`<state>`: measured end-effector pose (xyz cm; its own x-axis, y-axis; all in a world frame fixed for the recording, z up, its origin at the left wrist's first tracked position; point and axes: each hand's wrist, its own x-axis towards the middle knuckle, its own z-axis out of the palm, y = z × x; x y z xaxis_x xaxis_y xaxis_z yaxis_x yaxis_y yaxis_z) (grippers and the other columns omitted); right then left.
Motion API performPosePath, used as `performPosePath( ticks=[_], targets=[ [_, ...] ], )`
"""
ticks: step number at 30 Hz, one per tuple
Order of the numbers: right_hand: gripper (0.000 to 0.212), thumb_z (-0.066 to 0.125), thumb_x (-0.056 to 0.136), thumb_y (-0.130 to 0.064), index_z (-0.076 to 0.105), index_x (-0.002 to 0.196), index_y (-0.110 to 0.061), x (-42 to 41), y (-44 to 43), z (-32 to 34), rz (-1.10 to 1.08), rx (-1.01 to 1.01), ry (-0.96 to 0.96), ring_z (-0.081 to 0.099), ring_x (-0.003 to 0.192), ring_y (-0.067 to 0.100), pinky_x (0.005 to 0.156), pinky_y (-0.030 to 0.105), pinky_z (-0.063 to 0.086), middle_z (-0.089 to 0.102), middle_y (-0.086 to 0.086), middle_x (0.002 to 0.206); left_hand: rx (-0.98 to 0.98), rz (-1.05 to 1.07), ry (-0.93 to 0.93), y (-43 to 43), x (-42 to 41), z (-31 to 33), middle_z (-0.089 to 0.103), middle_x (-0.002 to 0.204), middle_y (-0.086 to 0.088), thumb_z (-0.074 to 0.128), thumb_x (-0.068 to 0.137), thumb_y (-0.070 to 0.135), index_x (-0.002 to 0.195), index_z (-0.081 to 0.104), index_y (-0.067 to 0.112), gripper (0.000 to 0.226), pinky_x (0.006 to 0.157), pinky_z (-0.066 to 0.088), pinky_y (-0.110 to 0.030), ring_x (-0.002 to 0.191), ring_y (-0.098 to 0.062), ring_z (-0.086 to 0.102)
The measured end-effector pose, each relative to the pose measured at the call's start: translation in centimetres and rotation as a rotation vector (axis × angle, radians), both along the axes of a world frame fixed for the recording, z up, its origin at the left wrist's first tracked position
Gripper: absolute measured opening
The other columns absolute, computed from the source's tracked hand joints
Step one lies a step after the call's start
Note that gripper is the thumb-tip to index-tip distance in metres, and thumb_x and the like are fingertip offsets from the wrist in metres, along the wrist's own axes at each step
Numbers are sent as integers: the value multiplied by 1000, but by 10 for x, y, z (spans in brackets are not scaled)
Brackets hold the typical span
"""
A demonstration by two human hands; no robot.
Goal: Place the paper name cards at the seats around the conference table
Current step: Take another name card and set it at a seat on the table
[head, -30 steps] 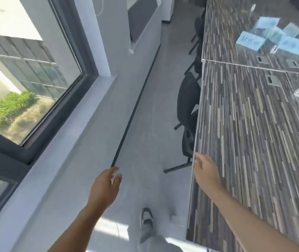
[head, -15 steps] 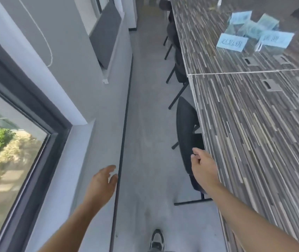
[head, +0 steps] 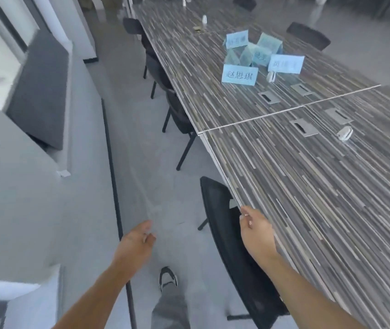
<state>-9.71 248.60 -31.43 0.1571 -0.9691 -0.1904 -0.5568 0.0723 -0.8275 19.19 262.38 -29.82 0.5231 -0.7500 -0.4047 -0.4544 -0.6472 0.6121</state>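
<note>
Head view, nearest blue name card (head: 239, 75) reads 赵思琪, others blurred

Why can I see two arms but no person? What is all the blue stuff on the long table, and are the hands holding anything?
The camera sits on a person's head and looks down, so you see only their own arms, a leg and a shoe. The left hand hangs over the floor, and the right hand is at the edge of the long striped table. Both hands hold nothing. The blue things are paper name cards, bunched together near the middle of the table, waiting to be put at the seats. Black chairs are tucked along the table's side.
</note>
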Motion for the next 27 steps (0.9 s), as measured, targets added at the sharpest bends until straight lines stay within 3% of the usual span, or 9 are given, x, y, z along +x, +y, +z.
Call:
performPosePath(
  ticks=[2,5,9,14,22,25,27],
  targets=[
    [36,50,103,-19,56,138,-21,23,-30,5,-49,8,26,54,113,6,95,23,42,56,-13,123,-3,-67,8,-46,35,-2,67,126,-4,52,100,23,135,59,21,36,92,55,-39,106,-30,68],
    [36,50,103,-22,55,138,-22,50,-70,13,-129,42,19,56,119,8,99,26,45,59,-10,130,-17,-108,29,-107,77,4,66,128,-4,53,100,25,137,58,21,38,94,46,-29,113,-24,62],
    [36,49,103,-21,55,138,-18,85,-122,22,-199,27,48,54,113,6,95,23,42,59,-4,132,-42,-182,15,-183,122,10,67,128,-12,54,99,25,129,60,13,33,100,47,-39,116,-30,63],
    [37,50,102,-20,57,138,-18,125,-179,25,-253,38,61,59,121,14,103,35,49,62,-4,132,-97,-293,-39,-262,155,16,59,137,-3,55,99,24,140,55,18,41,106,42,-35,121,-20,59],
    [36,51,102,-20,56,138,-19,168,-310,1,-345,56,123,62,113,17,97,34,51,64,-3,125,-103,-363,-4,-417,197,3,60,131,5,53,98,31,139,52,32,41,102,45,-37,119,-16,58],
    [35,51,102,-18,56,136,-21,186,-372,-12,-376,57,96,62,107,15,93,30,50,66,-1,125,-85,-414,-37,-485,212,-1,58,134,1,51,99,30,141,50,29,42,103,43,-36,121,-19,56],
    [36,51,102,-17,55,138,-20,198,-412,-18,-406,100,59,61,112,16,98,31,48,64,-1,129,-70,-441,-64,-536,224,-1,55,138,-2,50,100,28,143,49,27,43,104,42,-37,124,-20,54]
  ],
)
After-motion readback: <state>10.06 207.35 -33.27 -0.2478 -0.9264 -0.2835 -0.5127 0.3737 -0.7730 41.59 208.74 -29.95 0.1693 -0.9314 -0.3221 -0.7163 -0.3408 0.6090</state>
